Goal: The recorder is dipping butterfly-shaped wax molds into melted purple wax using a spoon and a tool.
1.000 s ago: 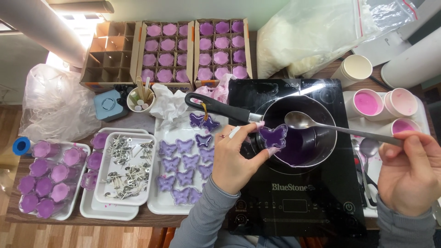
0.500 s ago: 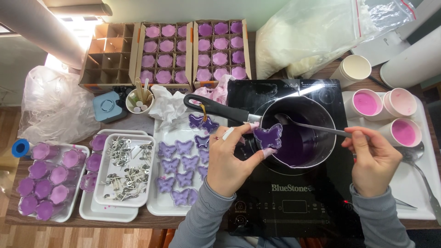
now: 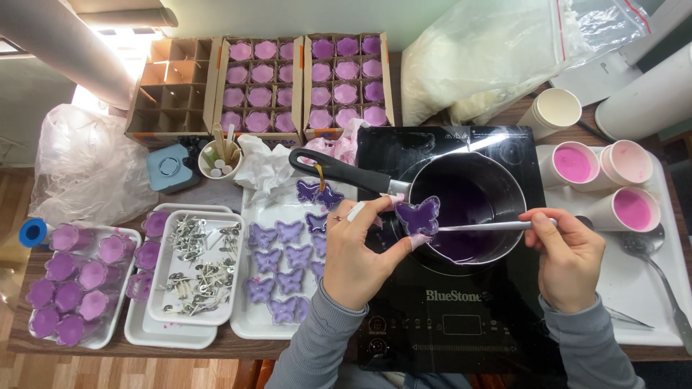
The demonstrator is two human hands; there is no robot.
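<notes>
Holding a small purple butterfly-shaped mould [image 3: 417,215] over the near-left rim of the dark metal saucepan [image 3: 468,209], the person's left hand [image 3: 358,248] pinches it between thumb and fingertips, level, likely so that any drips fall back into the pan. The right hand [image 3: 566,256], on the pan's right, has its fingers closed around the handle of a long silver spoon [image 3: 483,226], whose shaft lies across the pan with its bowl end at the mould; whether it is pouring cannot be told. Purple liquid wax sits inside the saucepan, which rests on a black induction hob [image 3: 447,317], its black handle pointing up-left. Left of the saucepan, a white tray [image 3: 249,328] carries rows of lilac butterfly moulds [image 3: 285,259], within easy reach of the left hand. Farther left of the pan stands a white tray of metal wick holders [image 3: 193,270]. Right of the pan are white paper cups of pink wax [image 3: 573,164].
</notes>
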